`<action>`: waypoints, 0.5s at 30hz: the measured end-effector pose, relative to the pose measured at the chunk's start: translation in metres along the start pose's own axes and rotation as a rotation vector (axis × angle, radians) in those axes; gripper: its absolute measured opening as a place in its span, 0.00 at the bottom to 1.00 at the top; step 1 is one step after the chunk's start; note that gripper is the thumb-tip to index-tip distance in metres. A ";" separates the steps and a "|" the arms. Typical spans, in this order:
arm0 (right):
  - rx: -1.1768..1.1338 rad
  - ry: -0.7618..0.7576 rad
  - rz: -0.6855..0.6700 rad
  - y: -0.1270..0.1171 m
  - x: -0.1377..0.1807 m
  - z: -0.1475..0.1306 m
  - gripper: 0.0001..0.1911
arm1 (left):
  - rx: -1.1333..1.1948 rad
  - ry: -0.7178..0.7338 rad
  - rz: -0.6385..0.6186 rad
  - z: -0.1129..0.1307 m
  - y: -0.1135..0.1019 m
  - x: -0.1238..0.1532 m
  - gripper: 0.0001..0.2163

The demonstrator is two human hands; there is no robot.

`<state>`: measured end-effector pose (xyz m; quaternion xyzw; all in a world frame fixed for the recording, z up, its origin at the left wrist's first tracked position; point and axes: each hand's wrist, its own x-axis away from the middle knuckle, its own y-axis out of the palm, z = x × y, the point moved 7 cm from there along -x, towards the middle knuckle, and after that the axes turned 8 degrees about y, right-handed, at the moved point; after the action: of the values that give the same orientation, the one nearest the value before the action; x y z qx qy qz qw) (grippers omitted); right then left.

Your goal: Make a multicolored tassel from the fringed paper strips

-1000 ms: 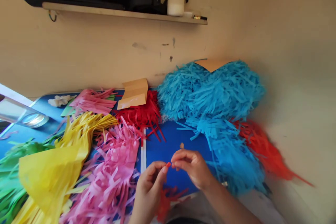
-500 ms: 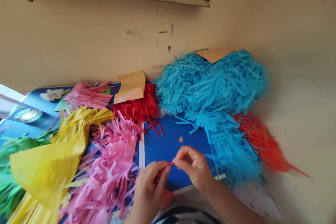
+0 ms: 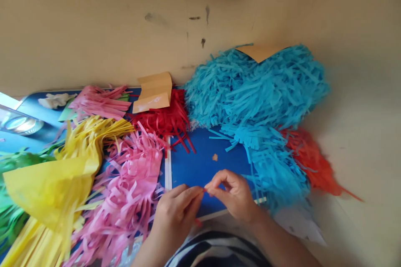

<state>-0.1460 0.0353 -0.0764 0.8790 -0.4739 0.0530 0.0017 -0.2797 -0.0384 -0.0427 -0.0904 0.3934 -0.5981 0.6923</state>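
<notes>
Near the table's front edge, my left hand (image 3: 181,204) and my right hand (image 3: 231,194) meet fingertip to fingertip. Both pinch a thin red paper strip (image 3: 205,190), of which only a small bit shows between the fingers. A little more red paper (image 3: 198,222) peeks out below my left hand; the rest is hidden. Left of my hands lies a pink fringed paper piece (image 3: 134,175). To their right is a blue fringed paper piece (image 3: 275,171).
A big blue fringe heap (image 3: 260,87) leans by the wall. Red fringe (image 3: 166,121) lies under a folded tan card (image 3: 153,91). Yellow (image 3: 50,187) and green fringes (image 3: 19,204) spread leftward. A glass (image 3: 21,122) stands far left; orange-red fringe (image 3: 313,162) hangs right.
The camera view has tilted down, so the shelf has mostly left the top. My fingertips stay together on the red strip, and less of it shows below my left hand.
</notes>
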 end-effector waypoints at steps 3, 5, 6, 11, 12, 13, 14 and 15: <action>0.119 -0.038 -0.007 -0.001 0.000 -0.007 0.05 | -0.039 -0.032 -0.050 0.001 0.004 0.001 0.07; 0.192 -0.072 -0.023 0.000 0.001 -0.012 0.04 | -0.052 -0.046 -0.063 0.002 0.006 0.002 0.07; 0.218 -0.087 -0.033 0.000 0.001 -0.014 0.04 | -0.055 -0.055 -0.055 0.003 0.005 0.003 0.06; 0.235 -0.097 -0.055 -0.001 0.003 -0.016 0.05 | -0.014 -0.110 -0.061 0.001 0.003 0.003 0.05; 0.240 -0.098 -0.048 -0.001 0.004 -0.016 0.04 | 0.001 -0.107 -0.072 0.001 0.004 0.003 0.05; 0.251 -0.103 -0.042 -0.001 0.004 -0.016 0.04 | 0.010 -0.101 -0.077 0.001 0.004 0.003 0.06; 0.266 -0.112 -0.036 -0.002 0.005 -0.017 0.03 | 0.011 -0.096 -0.073 0.001 0.004 0.002 0.06; 0.280 -0.126 -0.034 -0.001 0.005 -0.017 0.03 | 0.007 -0.091 -0.068 0.001 0.005 0.002 0.06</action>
<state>-0.1436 0.0327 -0.0585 0.8801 -0.4461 0.0635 -0.1496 -0.2754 -0.0395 -0.0454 -0.1282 0.3560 -0.6179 0.6892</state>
